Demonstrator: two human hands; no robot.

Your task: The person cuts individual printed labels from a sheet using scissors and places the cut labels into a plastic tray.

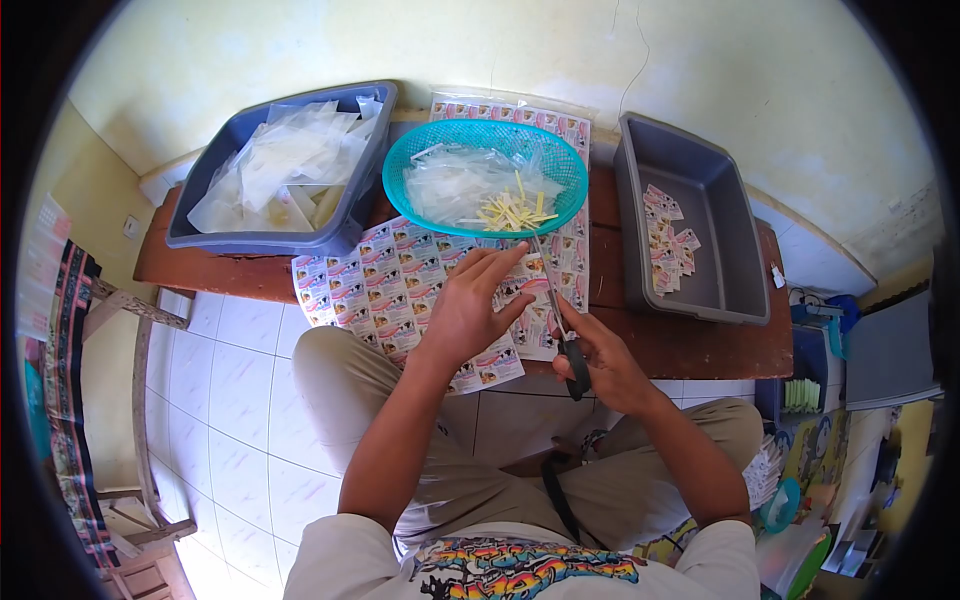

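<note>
My right hand [606, 366] is closed around the black handles of a pair of scissors [556, 298], whose blades point up toward the basket. Left of the blades, my left hand [468, 304] lies over a printed label sheet [372, 270], fingers stretched and thumb apart. Its fingertips are close to the blades and to a bit of printed paper; whether they touch that paper is unclear. Just beyond the fingertips stands a turquoise mesh basket [396, 196] with clear plastic pieces [455, 185] and a heap of thin yellowish strips [516, 212].
A grey-blue tub [350, 238] full of translucent plastic sheets [290, 160] stands at the left. At the right, a grey tub [722, 215] holds several cut labels [668, 245]. Both rest on a brown wooden table [720, 352] against the wall. More printed sheets lie beneath the basket.
</note>
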